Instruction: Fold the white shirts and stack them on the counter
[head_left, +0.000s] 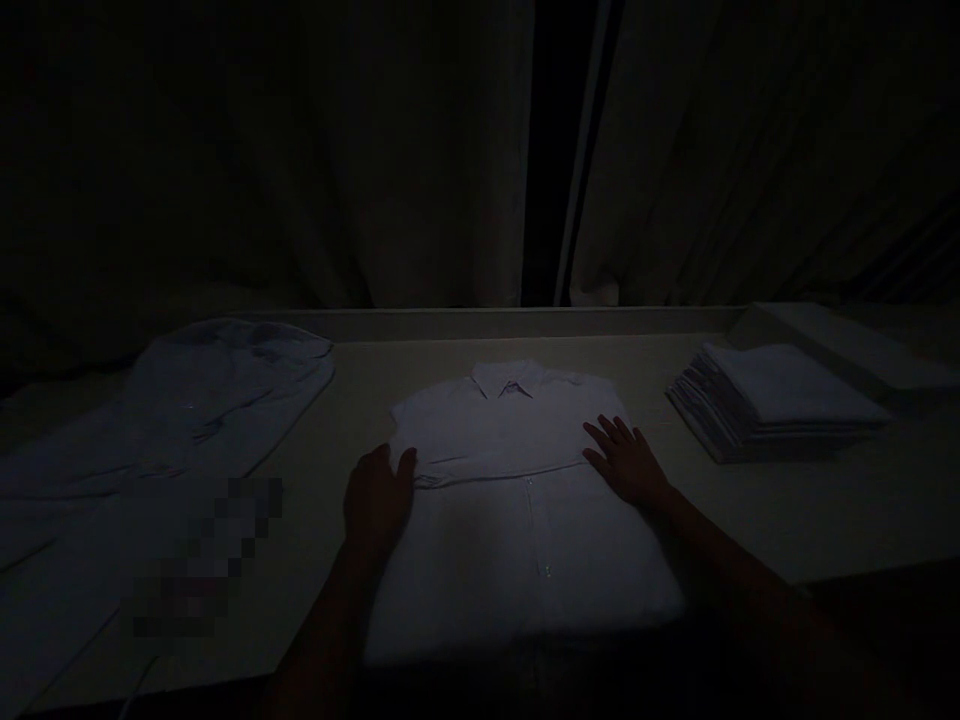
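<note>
A white collared shirt lies front up on the table, its collar at the far end and a crosswise fold or crease below the chest. Its near end reaches the table's front edge, where it fades into shadow. My right hand rests flat on the shirt's right side, fingers spread. At the left edge, beside the end of the crease, is my left hand. Thumb and fingers there are apart, and the fingertips are hard to make out in the dim light.
Folded white cloths are stacked on the right of the table, in front of a pale box-like object. Loose white garments spread across the left. A blurred patch covers something at lower left. Dark curtains hang behind.
</note>
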